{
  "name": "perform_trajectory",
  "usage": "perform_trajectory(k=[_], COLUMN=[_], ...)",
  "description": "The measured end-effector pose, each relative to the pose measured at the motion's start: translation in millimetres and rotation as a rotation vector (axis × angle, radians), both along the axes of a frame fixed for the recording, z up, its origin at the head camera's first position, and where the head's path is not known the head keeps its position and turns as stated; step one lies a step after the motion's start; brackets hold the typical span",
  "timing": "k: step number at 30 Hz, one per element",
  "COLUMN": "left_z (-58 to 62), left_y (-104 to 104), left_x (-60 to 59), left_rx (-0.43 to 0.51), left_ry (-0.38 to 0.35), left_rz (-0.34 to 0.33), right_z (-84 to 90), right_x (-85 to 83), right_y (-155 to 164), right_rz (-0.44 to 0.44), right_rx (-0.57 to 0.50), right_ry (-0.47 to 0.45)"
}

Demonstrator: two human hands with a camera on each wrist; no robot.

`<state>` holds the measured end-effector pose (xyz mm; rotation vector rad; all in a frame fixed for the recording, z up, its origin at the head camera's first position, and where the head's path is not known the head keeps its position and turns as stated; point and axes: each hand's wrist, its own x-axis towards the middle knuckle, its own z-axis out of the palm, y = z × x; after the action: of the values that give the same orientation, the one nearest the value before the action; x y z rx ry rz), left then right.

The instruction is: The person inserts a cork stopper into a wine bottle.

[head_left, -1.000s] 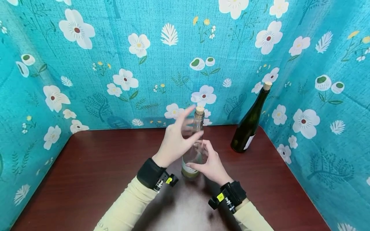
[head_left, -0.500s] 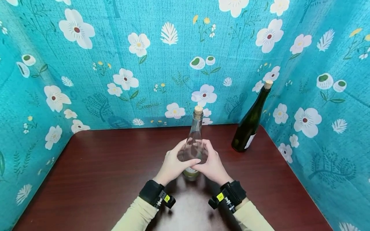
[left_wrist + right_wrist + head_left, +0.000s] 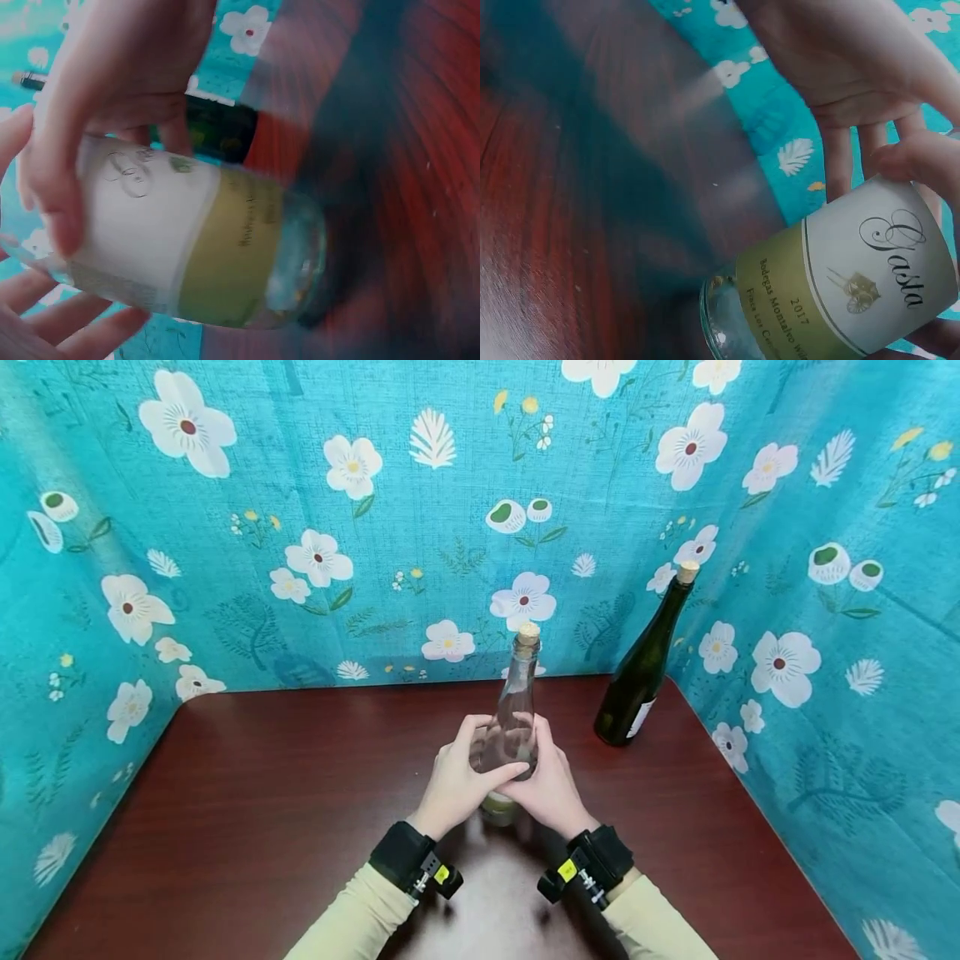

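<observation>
A clear glass wine bottle (image 3: 517,693) with a cork (image 3: 528,630) in its mouth stands between both hands, leaning slightly right. My left hand (image 3: 455,781) curls round its left side, and my right hand (image 3: 553,785) grips the right side. The thumbs meet across the front. A white and olive label (image 3: 885,262) reading "Gasta" shows in the right wrist view, and the glass base (image 3: 296,259) appears in the left wrist view. Whether that base touches the table cannot be told.
A dark green corked bottle (image 3: 637,681) stands at the table's back right. The reddish-brown wooden table (image 3: 285,793) ends against a blue floral cloth (image 3: 405,543) behind, with more cloth along both sides.
My left hand has come down from beside the neck to the bottle's body and now grips it. The bottle's top has tipped slightly right. The right hand has kept its hold.
</observation>
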<state>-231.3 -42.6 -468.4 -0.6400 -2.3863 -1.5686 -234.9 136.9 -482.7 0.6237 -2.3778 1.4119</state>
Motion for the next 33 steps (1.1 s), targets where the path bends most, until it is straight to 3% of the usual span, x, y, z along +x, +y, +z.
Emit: perform_trajectory(k=[6,9,13,19,27,33], left_z=[9.3,12.6,11.4,10.8,14.0,13.0], left_y=[4,2,-2,-8,-14,-17], left_x=[0.9,1.9,4.3,6.9,6.7,8.3], left_rx=[-0.105,-0.132,-0.2,-0.247,-0.269,-0.26], left_ry=[0.13,0.189,0.24,0.21,0.172,0.164], left_rz=[-0.095,-0.111,-0.063,-0.022,0.002,0.014], right_z=[9.0,19.6,43.4,60.4,33.6,22.6], right_x=[5.0,10.6,19.8,25.0,1.6,-0.5], right_y=[27,41,61,100,160,173], right_rz=[-0.046,-0.105,-0.212,-0.375,-0.52,-0.559], right_rx=[-0.046,-0.053,-0.11,-0.105,-0.031,0.008], right_ry=[-0.006,-0.002,-0.002,-0.004,-0.011,-0.041])
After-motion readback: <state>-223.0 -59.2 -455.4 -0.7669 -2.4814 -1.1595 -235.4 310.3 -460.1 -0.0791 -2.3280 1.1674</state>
